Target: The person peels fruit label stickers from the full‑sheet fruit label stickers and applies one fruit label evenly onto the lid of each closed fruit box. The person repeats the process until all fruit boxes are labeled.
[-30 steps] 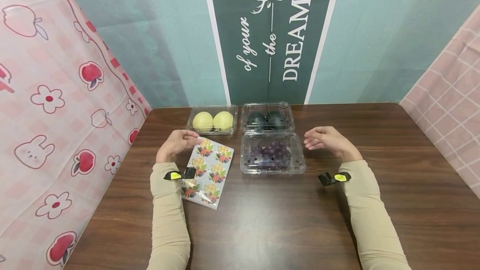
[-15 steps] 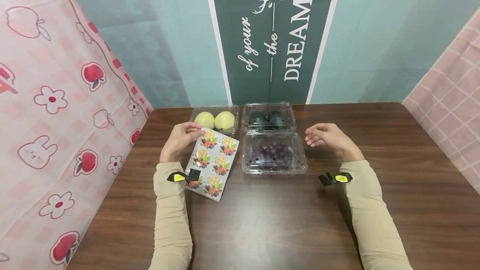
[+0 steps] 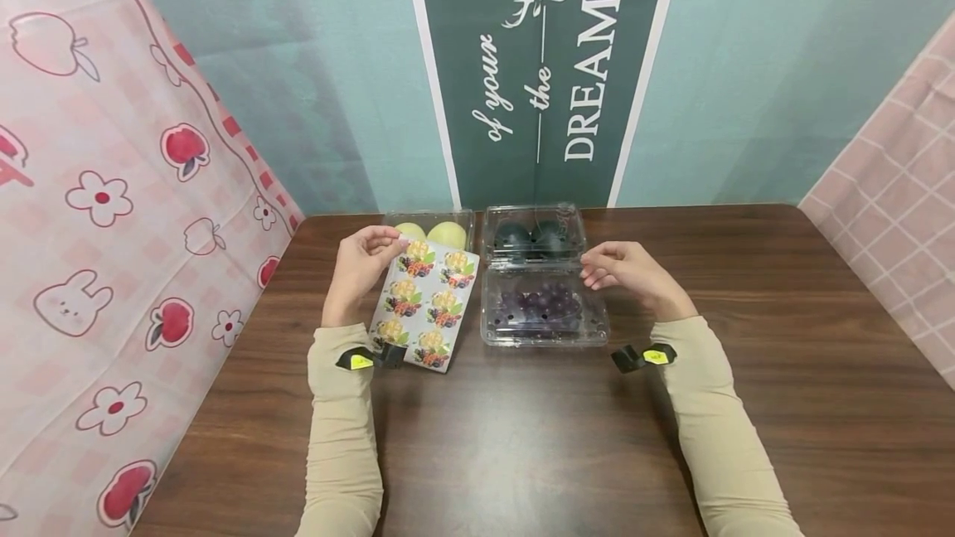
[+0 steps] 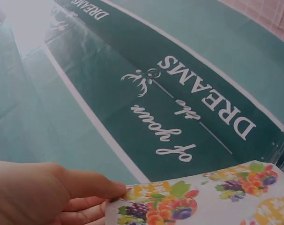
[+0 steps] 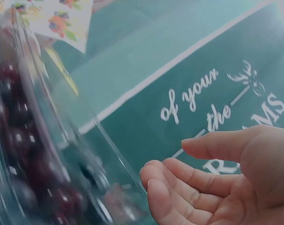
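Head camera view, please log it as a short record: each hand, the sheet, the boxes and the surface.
Left hand: pinching the sheet's upper left corner
Right hand: holding nothing, by the grape box; contact unclear
Sheet: white, with printed fruit pictures
Grape box: clear, dark purple grapes inside
Box behind it: clear, two dark round items
Back left box: clear, two yellow round items, partly hidden by sheet
Surface: brown wood-grain table

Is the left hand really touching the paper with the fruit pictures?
Touching. The left wrist view shows it: the left hand pinches a corner of the fruit-picture paper, with no gap there.
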The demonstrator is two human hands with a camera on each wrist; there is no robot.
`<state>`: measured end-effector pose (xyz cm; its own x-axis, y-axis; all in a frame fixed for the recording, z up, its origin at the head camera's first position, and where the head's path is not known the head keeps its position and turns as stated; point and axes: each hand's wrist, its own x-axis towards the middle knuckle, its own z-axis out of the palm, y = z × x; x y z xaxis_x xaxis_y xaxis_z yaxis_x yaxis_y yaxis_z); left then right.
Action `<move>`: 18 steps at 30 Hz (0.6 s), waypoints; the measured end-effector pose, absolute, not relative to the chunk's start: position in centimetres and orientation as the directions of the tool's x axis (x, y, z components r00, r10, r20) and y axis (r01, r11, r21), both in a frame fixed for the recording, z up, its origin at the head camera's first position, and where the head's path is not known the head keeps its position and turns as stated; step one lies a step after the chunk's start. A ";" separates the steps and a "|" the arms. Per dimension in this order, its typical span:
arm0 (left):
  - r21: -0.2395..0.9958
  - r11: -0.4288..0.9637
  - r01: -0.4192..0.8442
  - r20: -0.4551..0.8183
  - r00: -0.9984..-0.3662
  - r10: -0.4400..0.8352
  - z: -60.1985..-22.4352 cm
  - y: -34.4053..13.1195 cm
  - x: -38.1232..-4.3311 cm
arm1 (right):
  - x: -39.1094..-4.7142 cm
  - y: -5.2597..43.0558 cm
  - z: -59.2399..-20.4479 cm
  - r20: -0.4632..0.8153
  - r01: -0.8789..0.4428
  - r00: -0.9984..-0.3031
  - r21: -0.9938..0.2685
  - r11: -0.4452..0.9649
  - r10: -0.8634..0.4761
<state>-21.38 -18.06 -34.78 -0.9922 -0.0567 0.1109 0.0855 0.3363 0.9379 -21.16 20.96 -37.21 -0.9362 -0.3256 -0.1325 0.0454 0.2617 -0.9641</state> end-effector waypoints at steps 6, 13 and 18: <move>0.950 0.296 0.098 0.136 -0.984 -0.112 -34.5 -17.4 -21.3 | -21.2 18.9 -37.0 -0.134 0.043 -0.923 -0.967 0.251 -0.362; 0.967 0.214 0.140 0.177 -0.970 -0.165 -34.1 -16.5 -21.1 | -21.1 16.2 -36.9 -0.123 0.034 -0.915 -0.972 0.231 -0.385; 0.963 0.194 0.187 0.218 -0.964 -0.155 -33.7 -15.8 -20.8 | -21.1 14.0 -37.0 -0.103 0.010 -0.900 -0.976 0.217 -0.423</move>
<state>-20.76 -15.77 -33.74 -0.9636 -0.1549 0.2180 0.1867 0.1941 0.9631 -21.09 13.97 -36.98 -0.9004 -0.4227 -0.1034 0.0104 0.2168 -0.9762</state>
